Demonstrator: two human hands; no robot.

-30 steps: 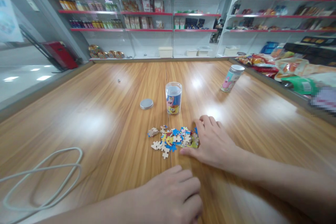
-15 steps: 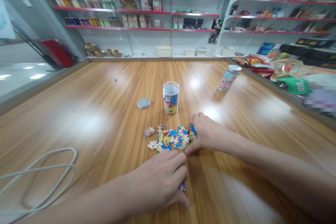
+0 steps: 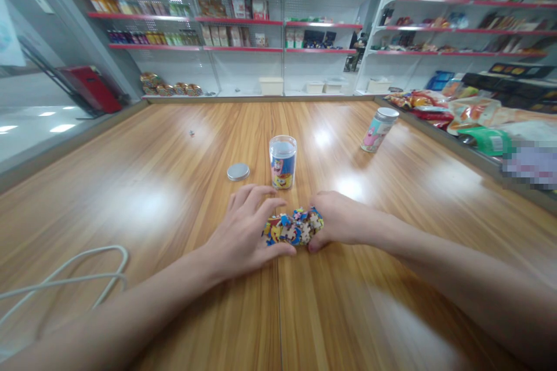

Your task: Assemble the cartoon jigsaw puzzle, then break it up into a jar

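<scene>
A small heap of jigsaw puzzle pieces, blue, yellow and bare-backed, lies on the wooden table between my hands. My left hand curves round the heap's left side, fingers and thumb spread. Against the right end my right hand is cupped, thumb apart from the bent fingers; its fingertips are partly hidden. Just beyond the heap stands a clear-topped canister with a cartoon print, its lid off. A round silver lid lies flat to the left of the canister.
Another cartoon canister, with its silver lid on, stands at the back right. A white cable loops at the left. One tiny piece lies far left. Packaged goods line the right edge, and stocked shelves stand behind.
My left hand has moved forward and opened round the heap's left side, where loose pieces lay uncovered. The heap looks more compact. My right hand has hardly moved.
</scene>
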